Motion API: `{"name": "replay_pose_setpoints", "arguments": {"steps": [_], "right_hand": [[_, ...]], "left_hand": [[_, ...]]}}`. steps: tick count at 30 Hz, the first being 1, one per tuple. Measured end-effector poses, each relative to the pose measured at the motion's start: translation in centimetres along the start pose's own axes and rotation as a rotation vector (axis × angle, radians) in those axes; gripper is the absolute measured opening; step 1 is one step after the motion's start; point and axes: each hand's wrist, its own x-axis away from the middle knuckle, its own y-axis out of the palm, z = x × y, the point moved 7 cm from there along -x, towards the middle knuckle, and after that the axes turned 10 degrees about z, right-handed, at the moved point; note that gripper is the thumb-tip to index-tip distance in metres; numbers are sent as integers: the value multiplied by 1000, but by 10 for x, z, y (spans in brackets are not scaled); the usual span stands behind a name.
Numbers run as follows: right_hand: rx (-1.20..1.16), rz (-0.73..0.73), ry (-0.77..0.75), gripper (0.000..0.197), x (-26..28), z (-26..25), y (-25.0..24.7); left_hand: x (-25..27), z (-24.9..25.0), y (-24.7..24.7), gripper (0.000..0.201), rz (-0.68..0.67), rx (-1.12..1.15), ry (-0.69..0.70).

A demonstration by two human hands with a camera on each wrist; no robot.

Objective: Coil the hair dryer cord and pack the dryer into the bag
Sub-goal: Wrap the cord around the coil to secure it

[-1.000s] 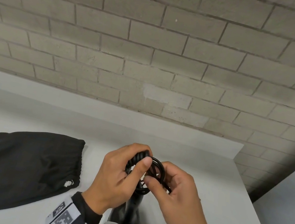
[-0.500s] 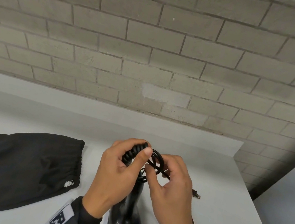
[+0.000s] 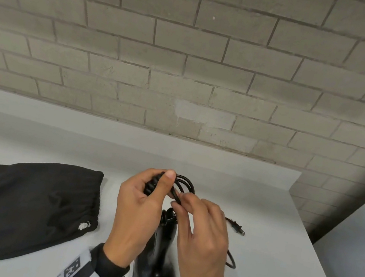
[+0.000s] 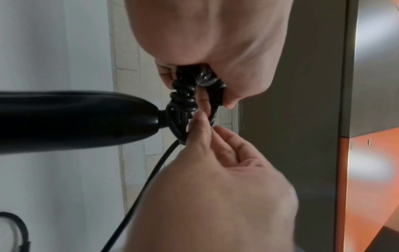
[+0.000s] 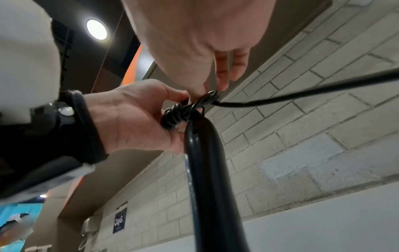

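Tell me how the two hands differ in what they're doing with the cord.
The left hand grips the bundled coils of the cord in a curled fist; the right hand only pinches a single strand with thumb and fingertip. The left hand's fingers wrap the coils; the right hand's other fingers hang loose. Both hold the same black cord above the hair dryer.

Glossy black plastic dryer (image 3: 156, 263), smooth rubbery cord (image 3: 185, 182), matt black cloth bag (image 3: 18, 207), rough brick wall (image 3: 189, 66).

Dryer (image 3: 158, 251) body below frame edge
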Motion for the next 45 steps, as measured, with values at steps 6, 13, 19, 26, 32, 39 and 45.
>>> {"name": "replay_pose_setpoints", "arguments": {"steps": [6,13,19,26,32,39,45], "right_hand": [[-305,-138,655,29,0,18,-2],[-521,-282,989,30,-4,27,-1],[-914,-500,1407,30,-3,39,8],[-923,-421,1236,24,1,41,8],[-367,-288,599,18,5,27,-5],[-337,-429,676,6,4,28,-3],[-1143,-632,1465,17,5,30,2]], "left_hand": [[3,2,-7,23,78,-229,272],[3,9,-3,32,67,-325,525],[-5,6,3,37,-191,-149,496],[-6,9,4,23,-126,-234,559],[-7,11,4,26,-90,-279,588],[-4,14,3,33,-90,-282,663],[-2,15,1,27,-114,-220,638]]}}
